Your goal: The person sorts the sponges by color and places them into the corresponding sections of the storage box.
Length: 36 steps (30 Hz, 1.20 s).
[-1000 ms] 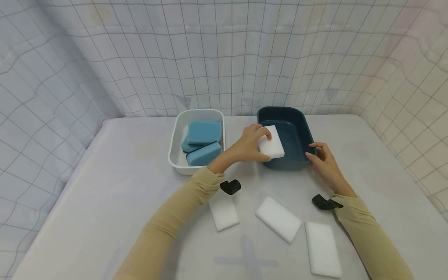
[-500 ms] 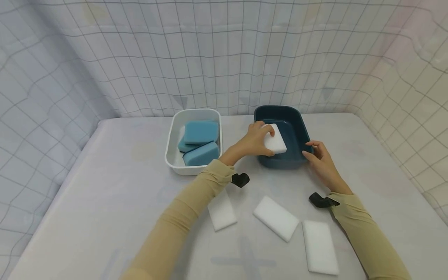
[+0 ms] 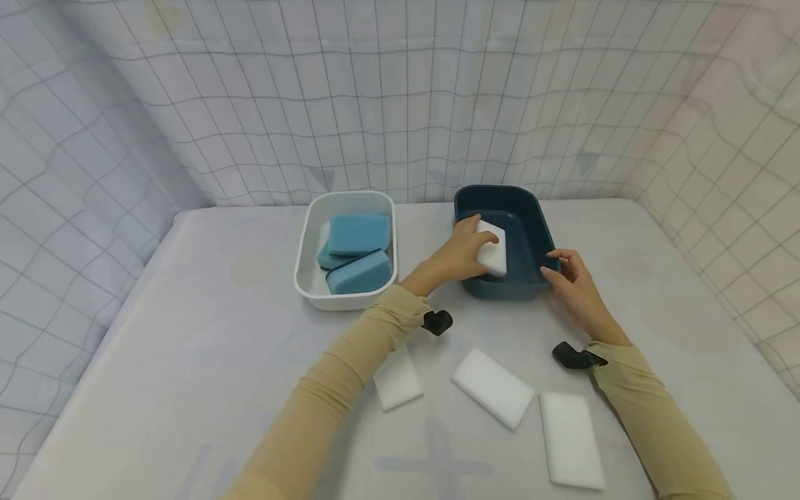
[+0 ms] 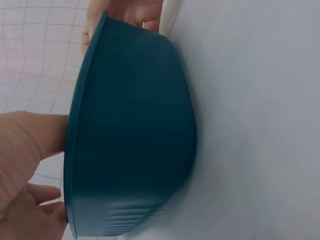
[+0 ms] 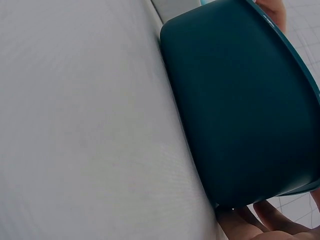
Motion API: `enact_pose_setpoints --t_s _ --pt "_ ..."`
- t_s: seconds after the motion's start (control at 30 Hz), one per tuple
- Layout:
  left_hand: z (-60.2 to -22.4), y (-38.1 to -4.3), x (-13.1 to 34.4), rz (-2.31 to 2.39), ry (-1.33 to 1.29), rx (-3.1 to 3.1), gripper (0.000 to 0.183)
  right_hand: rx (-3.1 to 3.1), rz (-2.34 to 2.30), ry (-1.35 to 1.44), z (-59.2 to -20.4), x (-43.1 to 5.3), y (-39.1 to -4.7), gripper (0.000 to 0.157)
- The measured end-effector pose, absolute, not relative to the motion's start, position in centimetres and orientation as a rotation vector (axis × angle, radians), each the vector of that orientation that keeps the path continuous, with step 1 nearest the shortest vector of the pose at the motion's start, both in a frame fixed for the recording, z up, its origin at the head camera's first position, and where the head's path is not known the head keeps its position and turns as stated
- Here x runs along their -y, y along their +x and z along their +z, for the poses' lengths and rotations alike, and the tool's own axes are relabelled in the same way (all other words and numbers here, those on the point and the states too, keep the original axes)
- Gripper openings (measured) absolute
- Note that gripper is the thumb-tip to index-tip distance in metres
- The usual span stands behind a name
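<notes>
A dark teal plastic bin (image 3: 521,288) stands at the back of the table. My left hand (image 3: 461,251) reaches over its left rim and grips a white sponge (image 3: 495,258) inside it, thumb at the near end, fingers over the far part. In the left wrist view, the bin's wall (image 4: 130,110) hides the sponge, and the left hand (image 4: 25,170) dips past the rim. My right hand (image 3: 578,295) holds the bin's right side, with fingertips at the rim. The right wrist view shows right-hand fingers (image 5: 270,217) against the bin's outer wall (image 5: 235,110).
A white bin (image 3: 340,303) with several blue sponges (image 3: 359,235) stands left of the teal one. Nearer on the table lie three white sponges: one (image 3: 398,382) partly under the left sleeve, a slanted one (image 3: 494,389), and one (image 3: 571,441) by the right sleeve.
The left hand has moved slightly right and lowered the white sponge deeper into the teal bin, turning it a little. The right hand has stayed at the bin's side.
</notes>
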<state>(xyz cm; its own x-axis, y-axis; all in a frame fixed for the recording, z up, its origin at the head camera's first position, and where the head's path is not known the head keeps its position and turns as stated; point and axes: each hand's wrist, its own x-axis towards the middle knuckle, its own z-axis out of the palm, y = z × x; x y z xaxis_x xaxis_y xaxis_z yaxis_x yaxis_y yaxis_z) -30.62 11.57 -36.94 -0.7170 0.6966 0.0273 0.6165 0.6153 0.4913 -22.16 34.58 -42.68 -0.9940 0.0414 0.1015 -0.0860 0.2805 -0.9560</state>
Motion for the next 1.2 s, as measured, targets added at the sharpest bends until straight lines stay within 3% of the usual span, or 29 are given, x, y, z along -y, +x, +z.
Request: enact_pose_setpoints --t_s 1.2 --pt "-35.8 -28.5 -8.2 0.989 1.094 -2.615 0.048 2.358 1.946 0.051 -42.7 -34.5 -22.0 0.026"
